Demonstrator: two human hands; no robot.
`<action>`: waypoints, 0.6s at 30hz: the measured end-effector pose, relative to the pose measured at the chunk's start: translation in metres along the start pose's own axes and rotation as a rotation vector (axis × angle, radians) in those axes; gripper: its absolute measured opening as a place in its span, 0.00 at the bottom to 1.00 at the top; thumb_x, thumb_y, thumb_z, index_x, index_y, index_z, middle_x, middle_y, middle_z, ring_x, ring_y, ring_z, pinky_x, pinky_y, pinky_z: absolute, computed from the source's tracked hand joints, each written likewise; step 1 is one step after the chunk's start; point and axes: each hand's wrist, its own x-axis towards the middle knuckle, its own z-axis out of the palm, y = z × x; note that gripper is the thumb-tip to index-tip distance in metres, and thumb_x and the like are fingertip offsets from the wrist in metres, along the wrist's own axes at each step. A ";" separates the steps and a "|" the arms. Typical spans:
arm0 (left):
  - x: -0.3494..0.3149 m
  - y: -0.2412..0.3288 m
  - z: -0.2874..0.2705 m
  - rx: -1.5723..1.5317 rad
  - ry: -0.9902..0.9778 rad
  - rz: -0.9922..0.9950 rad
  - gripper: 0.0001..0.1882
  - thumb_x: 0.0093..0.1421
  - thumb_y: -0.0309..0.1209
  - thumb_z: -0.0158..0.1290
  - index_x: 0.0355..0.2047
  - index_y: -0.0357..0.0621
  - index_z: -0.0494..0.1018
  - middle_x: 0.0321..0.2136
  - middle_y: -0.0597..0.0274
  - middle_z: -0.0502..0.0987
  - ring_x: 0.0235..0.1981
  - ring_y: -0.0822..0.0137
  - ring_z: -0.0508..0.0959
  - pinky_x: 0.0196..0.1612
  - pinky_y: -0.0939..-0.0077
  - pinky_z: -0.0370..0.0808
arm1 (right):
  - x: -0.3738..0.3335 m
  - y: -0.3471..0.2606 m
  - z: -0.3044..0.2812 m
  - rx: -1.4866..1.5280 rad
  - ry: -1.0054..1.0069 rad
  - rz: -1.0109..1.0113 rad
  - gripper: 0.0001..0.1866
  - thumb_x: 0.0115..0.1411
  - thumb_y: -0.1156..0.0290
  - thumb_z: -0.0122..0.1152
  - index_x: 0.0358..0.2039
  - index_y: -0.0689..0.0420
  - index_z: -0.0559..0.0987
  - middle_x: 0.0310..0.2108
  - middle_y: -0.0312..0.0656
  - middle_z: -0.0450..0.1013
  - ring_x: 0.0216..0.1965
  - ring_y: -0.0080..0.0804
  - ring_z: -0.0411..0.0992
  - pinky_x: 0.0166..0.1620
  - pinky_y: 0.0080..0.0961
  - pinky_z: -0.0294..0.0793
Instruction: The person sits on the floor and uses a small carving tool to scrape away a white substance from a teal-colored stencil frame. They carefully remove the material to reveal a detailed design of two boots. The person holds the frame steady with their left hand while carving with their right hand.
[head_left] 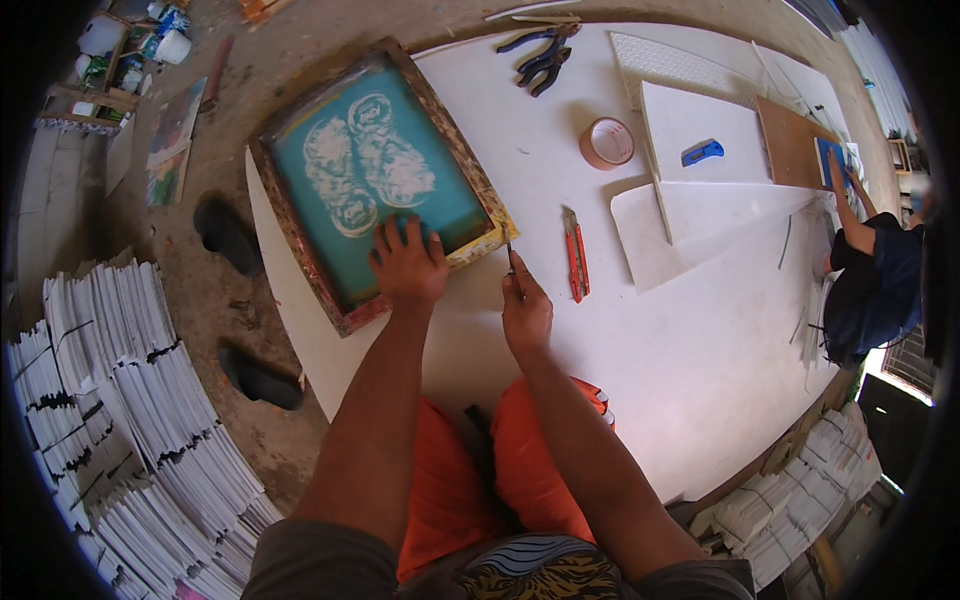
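A silk-screen printing frame (292,212) lies tilted across the left of the white board, its worn wooden rim stained yellow and red at the near side. Its teal mesh (450,205) carries two white, shoe-sole-shaped prints. My left hand (409,262) rests with fingers spread over the near rim and onto the mesh. Closed around a thin, dark, slender tool (511,249), my right hand (527,310) holds its tip against the frame's near right corner. The tool's exact kind is hidden in my grip. To the right lies a red utility knife (576,258).
Brown tape (607,143), pliers (541,60) and a blue cutter (703,153) lie beyond on the white board (690,370). White sheets (690,220) overlap at right, where another person (868,255) reaches over a brown panel. Bundled stacks (130,400) and dark slippers (258,375) are left.
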 end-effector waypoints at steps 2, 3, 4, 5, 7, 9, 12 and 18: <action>-0.001 -0.002 0.000 0.003 0.008 0.001 0.23 0.69 0.47 0.52 0.61 0.55 0.72 0.64 0.50 0.69 0.68 0.43 0.66 0.61 0.38 0.68 | -0.002 -0.008 -0.004 0.173 -0.064 0.098 0.28 0.76 0.65 0.56 0.74 0.48 0.68 0.28 0.34 0.72 0.22 0.22 0.69 0.23 0.25 0.71; -0.001 -0.002 0.001 0.003 0.008 0.000 0.23 0.69 0.47 0.52 0.61 0.55 0.72 0.64 0.50 0.69 0.68 0.43 0.66 0.61 0.38 0.68 | -0.003 -0.013 -0.007 0.348 -0.114 0.174 0.28 0.76 0.63 0.55 0.74 0.47 0.68 0.28 0.34 0.72 0.22 0.23 0.69 0.23 0.25 0.71; -0.001 -0.003 0.001 0.004 0.008 -0.001 0.23 0.69 0.47 0.52 0.61 0.55 0.72 0.63 0.50 0.69 0.68 0.43 0.66 0.61 0.38 0.68 | -0.004 -0.015 -0.009 0.523 -0.163 0.250 0.27 0.76 0.61 0.55 0.74 0.46 0.68 0.28 0.33 0.71 0.22 0.24 0.69 0.24 0.25 0.70; -0.001 -0.001 0.000 0.000 0.003 -0.003 0.23 0.69 0.47 0.52 0.61 0.55 0.72 0.64 0.50 0.69 0.68 0.43 0.66 0.61 0.38 0.68 | -0.002 -0.013 -0.013 0.668 -0.209 0.306 0.27 0.77 0.60 0.53 0.74 0.45 0.68 0.28 0.34 0.71 0.21 0.25 0.68 0.24 0.25 0.70; 0.000 0.002 -0.001 -0.008 -0.007 -0.009 0.23 0.69 0.47 0.52 0.61 0.56 0.71 0.64 0.50 0.68 0.68 0.43 0.66 0.62 0.38 0.68 | 0.001 -0.009 -0.022 0.957 -0.302 0.417 0.27 0.78 0.56 0.51 0.74 0.43 0.67 0.27 0.35 0.71 0.20 0.28 0.67 0.23 0.25 0.68; 0.000 0.001 0.000 -0.008 -0.029 -0.017 0.23 0.69 0.46 0.52 0.61 0.56 0.71 0.64 0.51 0.68 0.68 0.44 0.66 0.62 0.38 0.68 | 0.007 -0.010 -0.032 1.041 -0.397 0.497 0.26 0.78 0.56 0.48 0.74 0.40 0.66 0.27 0.35 0.71 0.20 0.28 0.66 0.23 0.26 0.67; 0.000 0.000 -0.001 -0.050 -0.042 -0.028 0.22 0.69 0.46 0.52 0.60 0.54 0.72 0.65 0.50 0.67 0.69 0.42 0.64 0.62 0.35 0.67 | 0.003 -0.026 -0.045 0.787 -0.362 0.511 0.26 0.77 0.57 0.48 0.74 0.37 0.66 0.27 0.34 0.71 0.20 0.29 0.67 0.23 0.29 0.67; -0.001 0.000 0.003 -0.074 -0.048 -0.034 0.22 0.70 0.45 0.51 0.60 0.53 0.71 0.66 0.49 0.66 0.70 0.41 0.63 0.64 0.34 0.64 | -0.017 -0.029 -0.071 -0.640 -0.048 -0.166 0.25 0.73 0.64 0.56 0.70 0.41 0.73 0.31 0.46 0.76 0.29 0.42 0.79 0.40 0.42 0.80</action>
